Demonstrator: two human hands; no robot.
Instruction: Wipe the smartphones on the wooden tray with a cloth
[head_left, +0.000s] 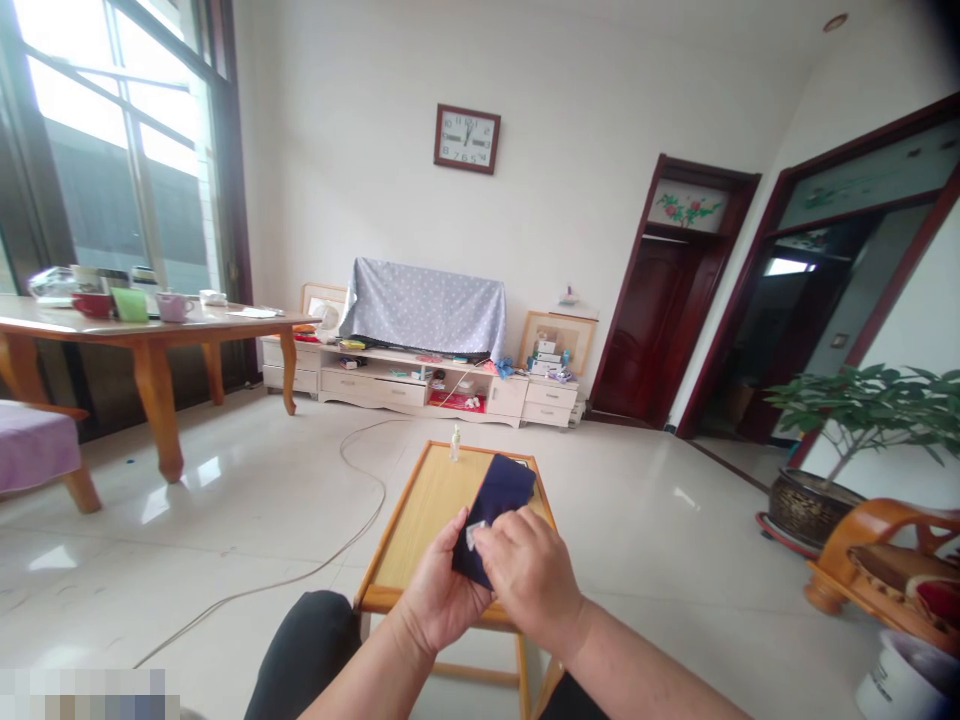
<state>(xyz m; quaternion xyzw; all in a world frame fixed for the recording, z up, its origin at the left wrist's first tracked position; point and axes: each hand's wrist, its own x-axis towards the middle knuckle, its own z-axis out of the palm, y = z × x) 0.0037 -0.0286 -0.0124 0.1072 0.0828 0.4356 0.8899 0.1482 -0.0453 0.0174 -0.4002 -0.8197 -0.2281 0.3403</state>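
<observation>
A dark blue, flat rectangular phone [507, 488] is held at a slant above the near half of a small wooden table. My left hand [442, 590] supports it from below and along its left edge, thumb upright at the side. Over the phone's lower part, my right hand [529, 570] is closed, pinching a small white wipe [475, 535] against the surface. Most of the wipe is covered by the fingers. At the table's far edge stands a small clear bottle with a pump top [454, 445].
The small wooden table [409, 510] is directly before my knees. A cable [300, 575] runs over the floor on the left. Further off are a dining table [262, 322] with cups, a low cabinet [375, 388], a potted plant [814, 505] and a wooden chair [870, 540].
</observation>
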